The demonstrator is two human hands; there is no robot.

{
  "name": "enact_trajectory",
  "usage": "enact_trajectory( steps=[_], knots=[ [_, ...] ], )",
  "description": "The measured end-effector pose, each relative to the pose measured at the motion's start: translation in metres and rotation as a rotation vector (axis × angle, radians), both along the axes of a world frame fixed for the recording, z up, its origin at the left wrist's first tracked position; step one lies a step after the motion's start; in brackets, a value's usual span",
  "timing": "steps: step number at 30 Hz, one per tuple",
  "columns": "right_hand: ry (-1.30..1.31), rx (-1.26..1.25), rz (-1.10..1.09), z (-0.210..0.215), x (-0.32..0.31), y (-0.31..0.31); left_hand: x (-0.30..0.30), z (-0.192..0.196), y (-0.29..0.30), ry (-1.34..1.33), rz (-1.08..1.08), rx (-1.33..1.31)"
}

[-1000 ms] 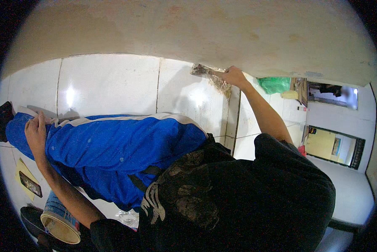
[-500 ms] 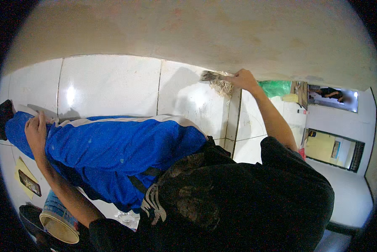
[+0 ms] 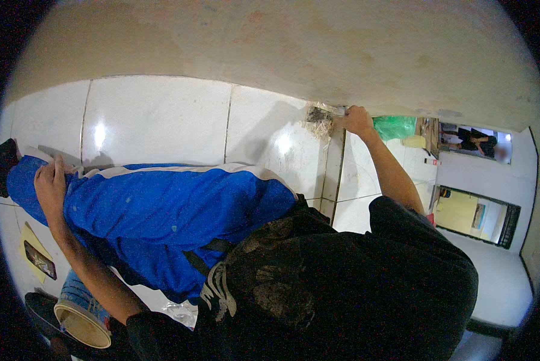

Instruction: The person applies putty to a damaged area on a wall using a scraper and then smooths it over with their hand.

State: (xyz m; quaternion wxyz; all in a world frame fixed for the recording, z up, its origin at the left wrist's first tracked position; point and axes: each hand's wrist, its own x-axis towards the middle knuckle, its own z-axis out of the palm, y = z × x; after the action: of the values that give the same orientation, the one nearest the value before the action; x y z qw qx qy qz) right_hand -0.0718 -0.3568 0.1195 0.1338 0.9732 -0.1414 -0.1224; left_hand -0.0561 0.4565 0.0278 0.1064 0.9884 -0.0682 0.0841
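My right hand (image 3: 358, 121) is closed round a paintbrush (image 3: 338, 111), low beside the beige wall (image 3: 270, 48). The brush's dark bristles point left and lie over a straw-coloured fibrous tuft (image 3: 319, 130) at the foot of the wall. Whether the bristles touch the tuft or the wall, I cannot tell. My left hand (image 3: 51, 182) rests, fingers stretched, on the lower part of my blue trouser leg (image 3: 161, 198) and holds nothing.
White floor tiles (image 3: 155, 120) run along the wall, with a raised edge (image 3: 334, 156) near the tuft. A green plastic bag (image 3: 395, 127) lies beyond my right hand. At lower left are a bucket (image 3: 80, 307) and a phone (image 3: 40, 260) on yellow paper. Another person (image 3: 477, 141) shows far right.
My right hand has shifted slightly right and down with the paintbrush. Its bristles moved from the tile side onto the fibrous tuft. My left hand stays on the leg.
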Motion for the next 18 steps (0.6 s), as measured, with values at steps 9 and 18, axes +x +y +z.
enact_trajectory(
  steps=[9,18],
  knots=[
    [0.237,0.327,0.048,-0.006,0.008,0.09,-0.001,-0.006,0.005,-0.014,-0.053,-0.017],
    [0.221,-0.031,0.186,-0.003,0.003,0.009,-0.008,0.013,0.002,-0.011,-0.04,0.085]
  ],
)
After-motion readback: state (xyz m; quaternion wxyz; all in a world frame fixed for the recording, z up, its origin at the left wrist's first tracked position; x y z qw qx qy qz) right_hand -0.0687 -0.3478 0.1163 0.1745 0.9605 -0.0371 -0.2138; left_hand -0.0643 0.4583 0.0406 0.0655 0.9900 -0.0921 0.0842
